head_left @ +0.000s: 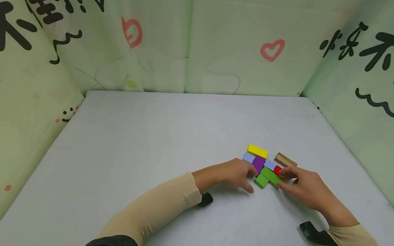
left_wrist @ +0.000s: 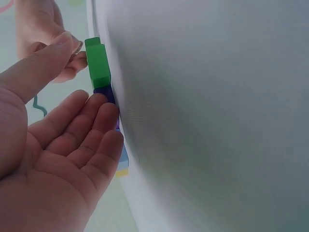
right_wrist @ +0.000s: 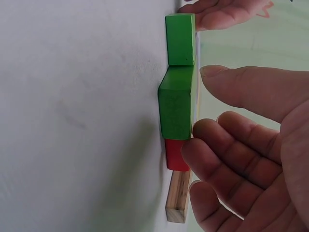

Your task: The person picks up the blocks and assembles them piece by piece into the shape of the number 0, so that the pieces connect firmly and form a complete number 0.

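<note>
Coloured blocks lie packed together on the white table. A yellow block (head_left: 257, 151) is at the far end, then a light blue block (head_left: 249, 157), a purple block (head_left: 259, 164) and a second light blue block (head_left: 270, 165). Nearest me are a long green block (head_left: 271, 176) and a shorter green block (head_left: 261, 181); a red block (head_left: 277, 169) sits at the right. My left hand (head_left: 239, 172) is beside the purple block, fingers loosely bent and thumb apart. My right hand (head_left: 307, 184) has its fingertips right at the red and long green blocks, thumb spread away, as the right wrist view shows.
A plain wooden block (head_left: 285, 160) lies just beyond the right fingers, apart from the coloured group. The white table (head_left: 138, 136) is enclosed by pale green printed curtains (head_left: 215, 44) at the back and both sides.
</note>
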{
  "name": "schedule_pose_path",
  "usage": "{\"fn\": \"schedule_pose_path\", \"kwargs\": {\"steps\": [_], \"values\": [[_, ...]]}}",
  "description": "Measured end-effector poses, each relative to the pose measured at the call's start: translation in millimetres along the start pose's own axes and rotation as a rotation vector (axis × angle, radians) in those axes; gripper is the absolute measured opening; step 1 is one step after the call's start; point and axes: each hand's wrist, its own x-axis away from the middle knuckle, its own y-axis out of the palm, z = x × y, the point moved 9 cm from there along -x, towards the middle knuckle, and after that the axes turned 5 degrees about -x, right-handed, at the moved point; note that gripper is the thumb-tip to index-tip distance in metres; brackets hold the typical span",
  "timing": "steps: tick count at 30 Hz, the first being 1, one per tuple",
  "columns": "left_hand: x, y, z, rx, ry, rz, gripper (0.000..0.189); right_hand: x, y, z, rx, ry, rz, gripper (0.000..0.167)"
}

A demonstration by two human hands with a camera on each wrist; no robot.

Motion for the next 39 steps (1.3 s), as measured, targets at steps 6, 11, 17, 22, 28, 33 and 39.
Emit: {"fn": "schedule_pose_path", "kwargs": {"steps": [6,11,17,22,28,33,39], "values": [[-1.0,1.4,0.3,-0.032,-0.015,-0.003,0.055,-0.5,0,0,-0.002,0.012,-0.005,0.037],[-2.1,2.2,0.5,-0.044,-0.027,-0.007,0.058,-0.4,1,-2,0.004,0.025,-0.01,0.036],[-5.4,3.4,2.5,-0.07,-0.029,0.0,0.06,-0.2,2,-2,0.001,0.032,-0.019,0.038],[-8.0,5.3,5.0,-0.087,-0.032,0.006,0.058,0.2,2,-2,0.006,0.025,-0.018,0.037],[-9.8,4.3,9.7,-0.103,-0.033,0.01,0.057,-0.2,0,-1,0.005,0.011,-0.006,0.04],[-9.8,1.1,15.1,-0.101,-0.01,0.044,0.054,0.1,0,-2,-0.009,-0.002,-0.003,0.037],[-10.5,-0.9,17.0,-0.095,-0.02,0.067,0.05,1.1,1,-1,-0.022,-0.002,-0.016,0.037]]}}
